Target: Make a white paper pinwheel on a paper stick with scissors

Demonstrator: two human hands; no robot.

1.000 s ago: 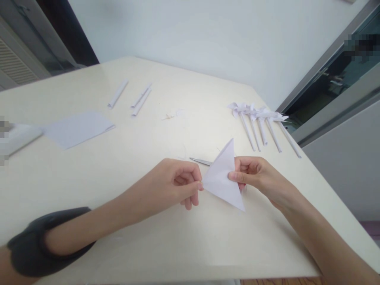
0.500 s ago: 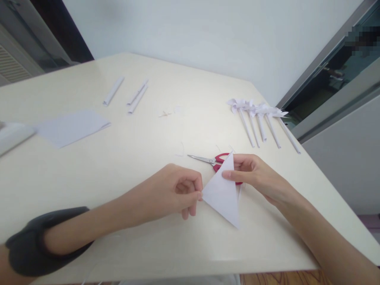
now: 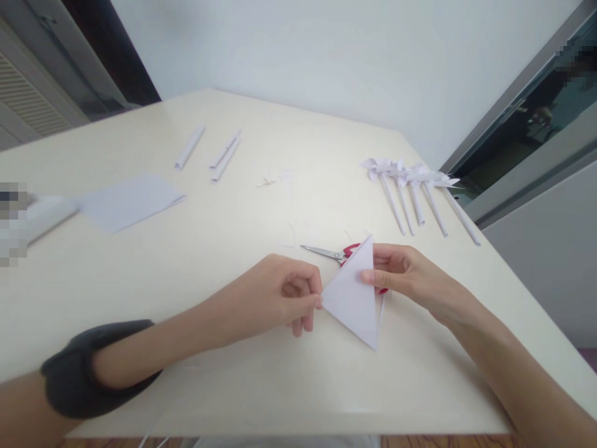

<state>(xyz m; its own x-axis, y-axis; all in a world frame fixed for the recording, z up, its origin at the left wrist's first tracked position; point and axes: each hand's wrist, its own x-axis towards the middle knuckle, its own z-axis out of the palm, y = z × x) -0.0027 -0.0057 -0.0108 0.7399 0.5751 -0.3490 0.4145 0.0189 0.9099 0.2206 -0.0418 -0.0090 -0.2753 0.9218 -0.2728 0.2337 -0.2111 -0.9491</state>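
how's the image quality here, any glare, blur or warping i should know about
Head view: soft, even light, with only faint shadows under the left hand and right hand; a mild sheen on the table; white folded paper triangle nearly washes out against it; table edges bow from wide-angle distortion; pixelated patches at the left edge and upper right; scissors mostly hidden behind the paper.

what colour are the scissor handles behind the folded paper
Red; the scissor handles peek out behind the folded paper in the head view.
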